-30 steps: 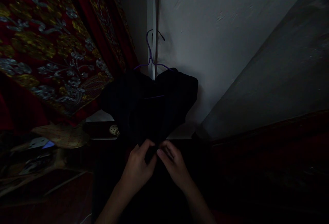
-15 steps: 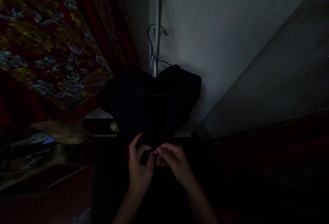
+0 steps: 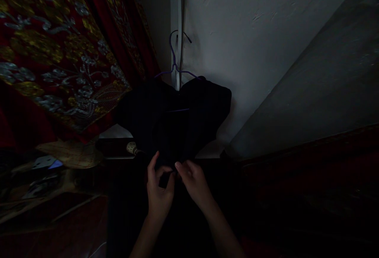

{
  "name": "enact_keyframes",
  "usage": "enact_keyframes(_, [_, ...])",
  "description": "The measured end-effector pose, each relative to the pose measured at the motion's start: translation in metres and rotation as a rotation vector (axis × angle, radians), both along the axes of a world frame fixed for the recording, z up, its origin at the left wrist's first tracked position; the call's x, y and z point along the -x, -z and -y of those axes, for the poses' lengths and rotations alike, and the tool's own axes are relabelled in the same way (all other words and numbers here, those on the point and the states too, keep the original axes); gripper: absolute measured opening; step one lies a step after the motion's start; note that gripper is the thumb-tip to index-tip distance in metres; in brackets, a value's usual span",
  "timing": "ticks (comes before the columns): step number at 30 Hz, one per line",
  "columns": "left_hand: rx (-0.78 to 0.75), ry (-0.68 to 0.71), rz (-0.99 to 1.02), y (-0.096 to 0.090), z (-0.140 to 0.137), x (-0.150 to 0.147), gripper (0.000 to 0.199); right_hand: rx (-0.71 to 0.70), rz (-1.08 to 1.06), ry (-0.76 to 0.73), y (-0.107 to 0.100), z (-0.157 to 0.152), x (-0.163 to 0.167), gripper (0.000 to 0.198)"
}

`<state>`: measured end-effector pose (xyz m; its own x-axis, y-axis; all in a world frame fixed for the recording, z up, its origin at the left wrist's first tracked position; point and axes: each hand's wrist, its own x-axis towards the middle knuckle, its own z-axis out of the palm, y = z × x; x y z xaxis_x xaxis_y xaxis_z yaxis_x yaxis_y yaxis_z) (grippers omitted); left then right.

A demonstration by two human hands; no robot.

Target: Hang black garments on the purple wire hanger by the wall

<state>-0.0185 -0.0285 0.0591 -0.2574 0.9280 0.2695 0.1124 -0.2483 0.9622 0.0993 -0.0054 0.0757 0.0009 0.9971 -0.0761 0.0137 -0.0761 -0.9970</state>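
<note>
A dark garment [image 3: 204, 108] with an open front neckline hangs on a thin purple hanger [image 3: 174, 66], whose hook points up by the grey upright strip. At the lower end of the neck opening, my left hand [image 3: 160, 193] pinches the cloth between thumb and a finger, with its index finger raised. My right hand [image 3: 194, 181] is closed on the garment's edge right beside it, thumb on top. The fingertips of both hands nearly meet. Whatever small fastening may lie between them is too dark to make out.
Red cloth [image 3: 68, 53] with gold and silver flower patterns hangs at the left. A grey wall [image 3: 237, 45] stands behind and to the right. Low at the left are a wooden piece [image 3: 68, 153] and a pale holed shoe [image 3: 132, 147]. The surroundings are very dark.
My right thumb has moved up and left over the garment's edge, and its other fingers have curled in. My left hand keeps its pinch, shifted slightly left in view.
</note>
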Motion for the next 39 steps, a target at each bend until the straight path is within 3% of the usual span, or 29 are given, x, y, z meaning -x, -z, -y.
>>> enact_keyframes(11, [0.037,-0.004,-0.026,0.003,-0.001,0.004,0.067,-0.111,0.066,-0.034,0.006,0.008,0.000,0.030])
enact_keyframes(18, [0.056,0.019,0.030,-0.001,0.000,-0.003,0.065,-0.094,0.049,-0.095,0.004,0.009,-0.007,0.032])
enact_keyframes(23, [0.071,0.011,0.019,0.009,-0.001,-0.002,0.059,-0.029,-0.014,-0.143,0.005,0.009,-0.010,0.035])
enact_keyframes(27, [0.058,-0.047,-0.068,0.018,-0.002,0.001,0.044,0.077,-0.181,-0.140,0.003,0.007,-0.010,0.036])
enact_keyframes(32, [0.037,-0.030,-0.196,0.015,-0.002,-0.002,0.022,0.223,-0.513,-0.043,-0.003,0.002,-0.007,0.029])
enact_keyframes(36, [-0.018,-0.005,-0.254,0.013,-0.010,-0.003,0.025,0.176,-0.562,0.066,-0.024,-0.020,-0.012,0.026])
enact_keyframes(39, [-0.009,0.027,-0.299,0.023,-0.020,0.000,0.027,0.052,-0.624,0.137,-0.064,-0.055,-0.021,0.019])
